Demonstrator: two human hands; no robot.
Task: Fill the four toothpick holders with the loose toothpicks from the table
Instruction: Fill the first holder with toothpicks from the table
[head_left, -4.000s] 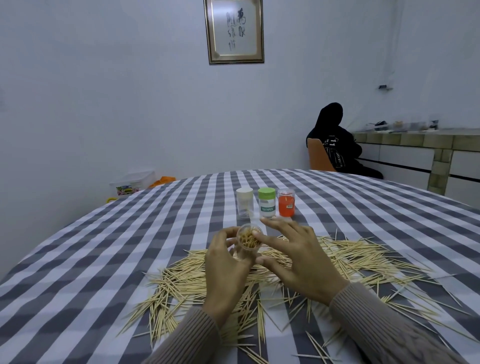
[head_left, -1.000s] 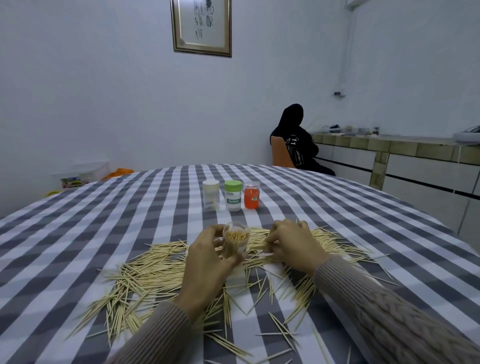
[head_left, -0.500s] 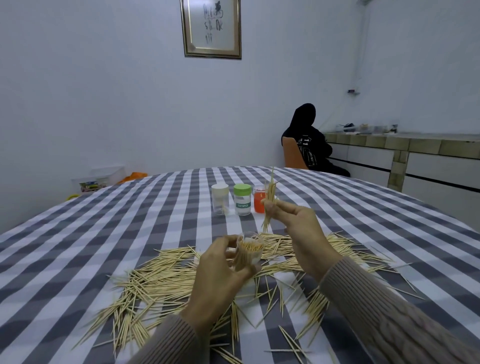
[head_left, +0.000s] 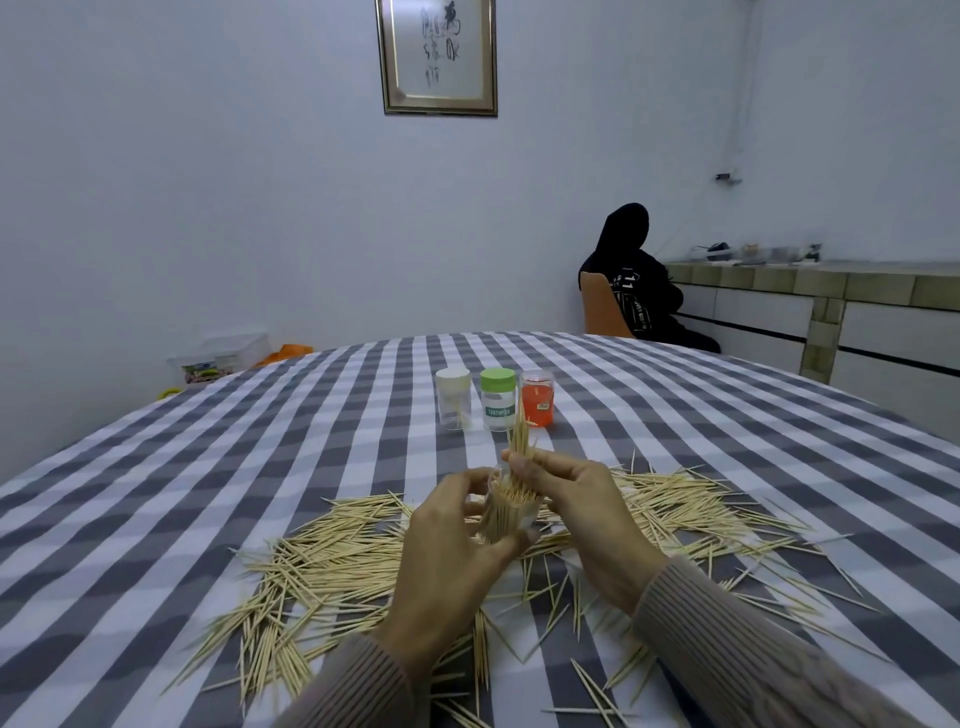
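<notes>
I'm watching the right hand (head_left: 587, 514) come down: half a second ago it held its bundle of toothpicks (head_left: 519, 441) high above the table, and now the bundle's lower ends are inside the mouth of the clear holder (head_left: 506, 512). Thumb and fingertips pinch the bundle partway up, and the pointed tips fan out above the knuckles. The left hand (head_left: 449, 545) has stayed curled round that holder, fingers wrapped on its far side and thumb on the near side, holding it tilted a little above the cloth. It's a see-through plastic cylinder, packed with pale wooden sticks.

The loose toothpicks (head_left: 332, 561), thin and sharp-ended, lie scattered in a wide heap on the grey-and-white checked tablecloth (head_left: 182, 493) beneath both hands. Behind them 3 more holders stand in a row, close together: a white-capped holder (head_left: 453, 397), a green-capped holder (head_left: 498, 399) with a label, and an orange holder (head_left: 537, 397).
</notes>
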